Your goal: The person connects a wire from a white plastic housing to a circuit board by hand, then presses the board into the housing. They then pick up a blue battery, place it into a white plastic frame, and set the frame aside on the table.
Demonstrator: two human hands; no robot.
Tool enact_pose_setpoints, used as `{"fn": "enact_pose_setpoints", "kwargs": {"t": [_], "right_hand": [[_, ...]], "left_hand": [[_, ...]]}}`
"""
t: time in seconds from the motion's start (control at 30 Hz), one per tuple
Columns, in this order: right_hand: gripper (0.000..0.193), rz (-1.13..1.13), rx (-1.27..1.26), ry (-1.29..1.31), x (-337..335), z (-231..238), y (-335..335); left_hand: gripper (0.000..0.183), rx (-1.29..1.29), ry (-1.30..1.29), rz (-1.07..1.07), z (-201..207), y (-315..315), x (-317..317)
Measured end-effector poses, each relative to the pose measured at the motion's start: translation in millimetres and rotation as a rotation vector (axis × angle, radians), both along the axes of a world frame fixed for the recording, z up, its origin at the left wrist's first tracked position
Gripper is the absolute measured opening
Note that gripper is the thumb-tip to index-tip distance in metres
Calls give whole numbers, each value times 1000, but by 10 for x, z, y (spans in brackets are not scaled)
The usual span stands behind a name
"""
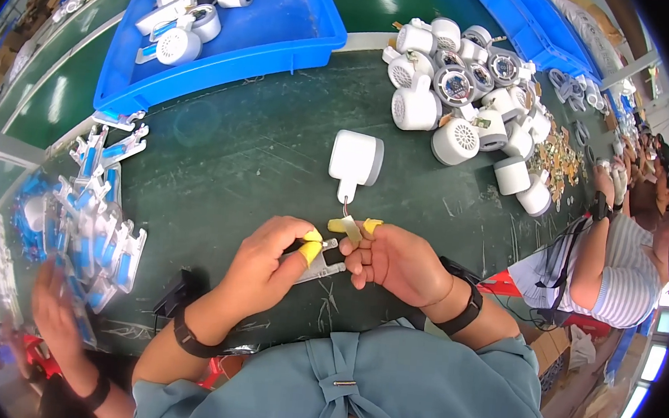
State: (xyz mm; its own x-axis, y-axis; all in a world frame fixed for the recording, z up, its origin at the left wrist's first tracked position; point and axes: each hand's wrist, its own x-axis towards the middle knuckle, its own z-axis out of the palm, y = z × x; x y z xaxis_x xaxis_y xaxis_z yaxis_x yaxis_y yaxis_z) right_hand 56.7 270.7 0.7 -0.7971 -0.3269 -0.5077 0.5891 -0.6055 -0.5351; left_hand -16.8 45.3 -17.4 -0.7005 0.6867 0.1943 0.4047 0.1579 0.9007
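Observation:
My left hand (273, 259) pinches a small clear plastic handle part (321, 268) between fingers capped in yellow finger cots. My right hand (394, 260), also with yellow finger cots, holds the thin wires that run from a white round fan housing (356, 161). That housing lies face down on the dark green table (260, 155), just beyond both hands, its short neck pointing at them. Both hands sit close together near the table's front edge.
A heap of white fan housings (464, 93) lies at the back right. A blue tray (287, 22) with more fan parts stands at the back left. White-and-blue handle pieces (99, 220) pile up on the left. Another person's hand (55, 312) reaches in lower left; a seated person (624, 266) is at right.

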Motion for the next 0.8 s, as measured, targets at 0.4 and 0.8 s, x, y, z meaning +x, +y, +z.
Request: {"fn": "enact_pose_setpoints", "kwargs": {"t": [0.4, 0.8], "right_hand": [[17, 135, 308, 133, -66, -18, -45], [15, 264, 458, 246, -64, -32, -86]], "left_hand": [[24, -6, -142, 23, 48, 28, 44], [26, 18, -8, 53, 33, 64, 32]]}}
